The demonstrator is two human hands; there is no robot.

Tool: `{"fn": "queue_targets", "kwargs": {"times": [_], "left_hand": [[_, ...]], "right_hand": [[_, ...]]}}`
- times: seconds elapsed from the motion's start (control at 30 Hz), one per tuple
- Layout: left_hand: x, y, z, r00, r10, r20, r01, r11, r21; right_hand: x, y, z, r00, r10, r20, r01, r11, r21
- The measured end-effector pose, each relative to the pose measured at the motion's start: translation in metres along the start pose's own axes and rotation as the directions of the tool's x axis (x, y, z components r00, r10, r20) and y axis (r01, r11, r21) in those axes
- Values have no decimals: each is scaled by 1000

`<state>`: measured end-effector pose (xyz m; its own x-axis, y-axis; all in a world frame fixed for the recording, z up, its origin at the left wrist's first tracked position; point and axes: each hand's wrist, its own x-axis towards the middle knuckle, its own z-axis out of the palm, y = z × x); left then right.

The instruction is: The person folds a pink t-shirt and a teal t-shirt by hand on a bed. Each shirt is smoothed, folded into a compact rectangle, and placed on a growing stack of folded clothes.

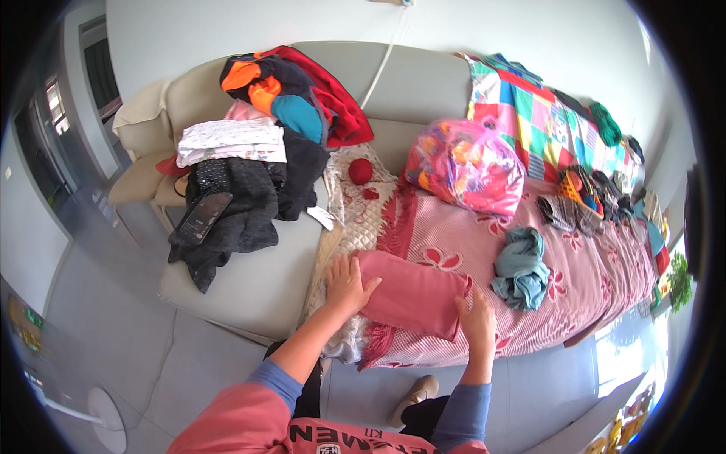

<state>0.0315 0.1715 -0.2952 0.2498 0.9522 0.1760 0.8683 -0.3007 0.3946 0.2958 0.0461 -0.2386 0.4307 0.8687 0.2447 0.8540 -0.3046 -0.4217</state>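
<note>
A folded dusty-pink cloth (411, 292) lies flat on the fringed pink sofa cover in front of me. My left hand (347, 286) rests at its left end, fingers spread along the edge and thumb over the top. At the opposite end, my right hand (476, 318) has the right edge between thumb and fingers; some of those fingertips are hidden. To the right of that hand sits a crumpled grey-blue garment (520, 268) on the same pink cover (425, 221).
Dark clothes (249, 210) with a phone (205, 217) on them and folded white clothes (232, 139) occupy the sofa's left part. Red yarn (361, 171) and a stuffed pink plastic bag (468, 164) lie farther back. An orange basket (578, 196) stands at right among garments.
</note>
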Motion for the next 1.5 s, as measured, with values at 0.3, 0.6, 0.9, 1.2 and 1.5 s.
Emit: {"fn": "queue_targets", "kwargs": {"times": [0.3,0.6,0.9,1.2,1.5], "left_hand": [[-34,55,3,797,590,133,-599,799,44],[-37,62,24,650,752,-114,-729,658,187],[-15,59,17,792,601,-105,-610,774,-168],[54,59,-99,940,60,336,339,-61,-939],[72,41,-145,734,-50,677,648,-247,-721]], "right_hand": [[11,27,-13,950,137,-282,-103,986,132],[15,26,-19,922,232,-310,-154,954,259],[23,20,-7,880,190,-435,-81,963,257],[28,17,-7,887,183,-423,-81,965,248],[37,14,9,916,170,-363,-105,976,192]]}}
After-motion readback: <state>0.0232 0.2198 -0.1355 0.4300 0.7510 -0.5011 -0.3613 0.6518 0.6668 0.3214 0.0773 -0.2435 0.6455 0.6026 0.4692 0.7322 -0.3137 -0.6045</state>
